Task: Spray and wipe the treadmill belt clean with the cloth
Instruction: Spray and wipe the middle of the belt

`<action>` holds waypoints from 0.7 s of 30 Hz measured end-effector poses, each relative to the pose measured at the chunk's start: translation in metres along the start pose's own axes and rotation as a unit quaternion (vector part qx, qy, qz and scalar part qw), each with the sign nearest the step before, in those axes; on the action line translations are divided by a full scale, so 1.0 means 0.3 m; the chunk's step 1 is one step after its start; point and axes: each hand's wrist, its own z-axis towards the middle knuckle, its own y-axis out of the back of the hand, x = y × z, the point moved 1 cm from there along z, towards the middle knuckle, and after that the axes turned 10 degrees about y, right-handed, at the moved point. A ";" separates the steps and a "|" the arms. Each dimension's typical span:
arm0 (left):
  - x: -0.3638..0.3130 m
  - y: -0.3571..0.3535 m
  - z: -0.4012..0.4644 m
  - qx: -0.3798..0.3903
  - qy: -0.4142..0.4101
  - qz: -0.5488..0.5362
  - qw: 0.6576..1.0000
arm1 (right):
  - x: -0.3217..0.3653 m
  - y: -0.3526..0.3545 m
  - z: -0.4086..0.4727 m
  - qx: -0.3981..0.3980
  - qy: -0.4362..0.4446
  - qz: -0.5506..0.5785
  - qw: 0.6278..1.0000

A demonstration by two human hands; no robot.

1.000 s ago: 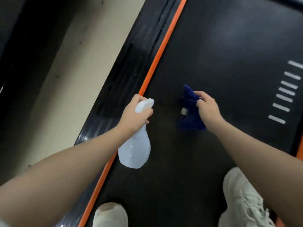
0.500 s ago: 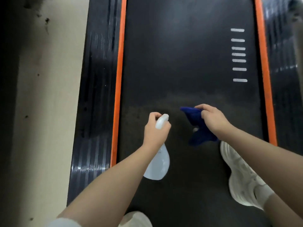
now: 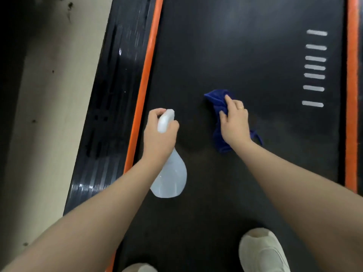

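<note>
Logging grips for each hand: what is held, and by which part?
Left hand grips the spray bottle at its neck and trigger head. Right hand holds the blue cloth bunched around its middle.

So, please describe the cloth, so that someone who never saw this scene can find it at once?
Find the black treadmill belt between its two orange edge strips. Near its middle, the right hand presses a crumpled cloth against the belt. It is the only dark blue thing there; the spray bottle in the left hand beside it is pale and translucent.

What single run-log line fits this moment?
left hand: grips spray bottle | right hand: holds blue cloth over belt | stage: wiping
</note>
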 end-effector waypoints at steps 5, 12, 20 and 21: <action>0.003 0.110 0.033 -0.065 -0.049 0.014 0.997 | 0.186 -0.216 -0.068 0.132 0.250 -0.114 0.952; 0.124 0.204 0.051 -0.123 -0.012 -0.023 0.992 | 0.273 -0.326 0.022 0.047 0.371 -0.191 0.908; 0.153 0.228 0.037 -0.137 0.002 -0.060 0.989 | 0.268 -0.287 0.076 0.095 0.456 -0.196 0.863; 0.152 0.225 0.037 -0.141 0.003 -0.059 0.988 | 0.272 -0.267 0.139 0.073 0.391 -0.216 0.892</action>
